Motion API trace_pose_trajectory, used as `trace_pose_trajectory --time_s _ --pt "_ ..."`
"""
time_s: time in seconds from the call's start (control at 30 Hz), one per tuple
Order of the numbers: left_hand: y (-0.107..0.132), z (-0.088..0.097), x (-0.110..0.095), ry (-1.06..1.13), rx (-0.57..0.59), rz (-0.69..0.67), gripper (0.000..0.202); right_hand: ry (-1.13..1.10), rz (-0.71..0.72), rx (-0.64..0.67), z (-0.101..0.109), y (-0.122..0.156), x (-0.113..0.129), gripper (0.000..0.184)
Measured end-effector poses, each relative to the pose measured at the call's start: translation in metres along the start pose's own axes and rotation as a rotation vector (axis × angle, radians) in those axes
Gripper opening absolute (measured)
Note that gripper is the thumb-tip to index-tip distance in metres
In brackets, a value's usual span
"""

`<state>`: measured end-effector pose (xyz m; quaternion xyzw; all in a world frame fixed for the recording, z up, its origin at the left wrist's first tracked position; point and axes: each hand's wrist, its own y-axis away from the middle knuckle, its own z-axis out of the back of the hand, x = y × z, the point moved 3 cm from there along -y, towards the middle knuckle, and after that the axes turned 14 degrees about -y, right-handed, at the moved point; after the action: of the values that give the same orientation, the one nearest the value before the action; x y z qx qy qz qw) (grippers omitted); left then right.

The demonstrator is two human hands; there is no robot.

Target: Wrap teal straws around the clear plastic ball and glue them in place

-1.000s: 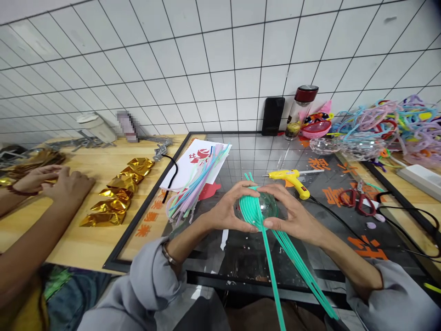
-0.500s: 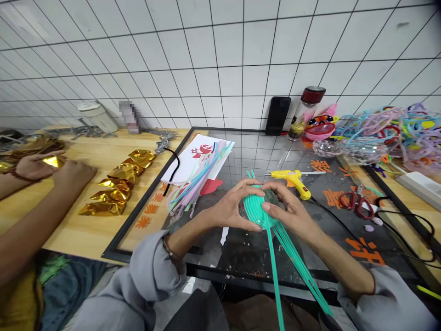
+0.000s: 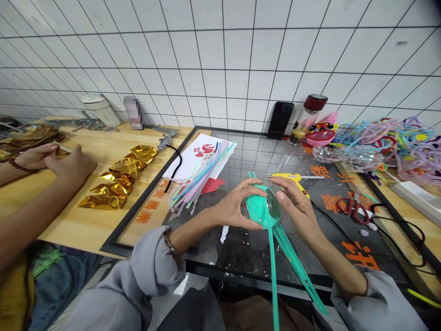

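A clear ball point(image 3: 274, 208) is partly covered on its left side by bright green strands point(image 3: 257, 209) lying side by side. My left hand point(image 3: 237, 204) grips it from the left, thumb below and fingers over the top. Long green ends trail from the ball's underside past the table edge toward my lap. Beside the ball's right side is my right hand point(image 3: 298, 209), open with thumb and fingers apart; whether a fingertip touches the ball I cannot tell. Behind that hand lies a yellow glue gun point(image 3: 287, 176), partly hidden by my fingers.
Red-handled scissors point(image 3: 353, 207) and a black cable lie at right, near a white power strip point(image 3: 418, 197). Colourful strands point(image 3: 386, 138) heap behind them. Pastel strips point(image 3: 203, 177) lie on white paper point(image 3: 193, 154). At left, another person's hands point(image 3: 65, 161) work beside folded gold foil point(image 3: 120, 179).
My right hand has come away from the green strands and opened to the right, showing more of the clear ball. The left hand keeps its grip. The view has shifted slightly.
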<state>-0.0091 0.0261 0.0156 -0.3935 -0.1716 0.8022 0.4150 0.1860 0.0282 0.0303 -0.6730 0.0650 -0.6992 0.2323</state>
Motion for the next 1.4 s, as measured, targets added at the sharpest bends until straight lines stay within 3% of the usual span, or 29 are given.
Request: trace_pose_trajectory --time_s 0.27,0.47,0.7,0.93,1.1,1.27,1.4 --pt "0.0 0.0 -0.006 -0.124 -0.045 -0.051 0.069 0.125 0.101 0.02 0.002 0.003 0.007 0.035" --pt "0.003 0.0 -0.005 -0.219 -0.037 -0.086 0.066 0.114 0.196 -0.226 0.011 -0.001 0.003 0.014" --pt "0.003 0.007 -0.008 -0.258 -0.118 -0.18 0.07 0.008 0.094 -0.263 0.011 -0.003 0.001 0.028" --pt "0.004 0.009 -0.006 -0.258 -0.17 -0.229 0.073 0.044 0.101 -0.25 0.007 -0.017 0.031 0.051" --pt "0.006 0.009 0.0 -0.147 -0.226 -0.146 0.079 -0.19 0.143 -0.297 0.01 -0.024 0.023 0.026" --pt "0.005 0.007 0.009 0.219 -0.28 0.14 0.077 -0.254 0.015 -0.262 0.014 -0.02 -0.008 0.04" --pt "0.004 0.003 0.01 0.501 -0.296 0.339 0.081 -0.26 -0.013 -0.202 0.01 -0.015 -0.015 0.045"
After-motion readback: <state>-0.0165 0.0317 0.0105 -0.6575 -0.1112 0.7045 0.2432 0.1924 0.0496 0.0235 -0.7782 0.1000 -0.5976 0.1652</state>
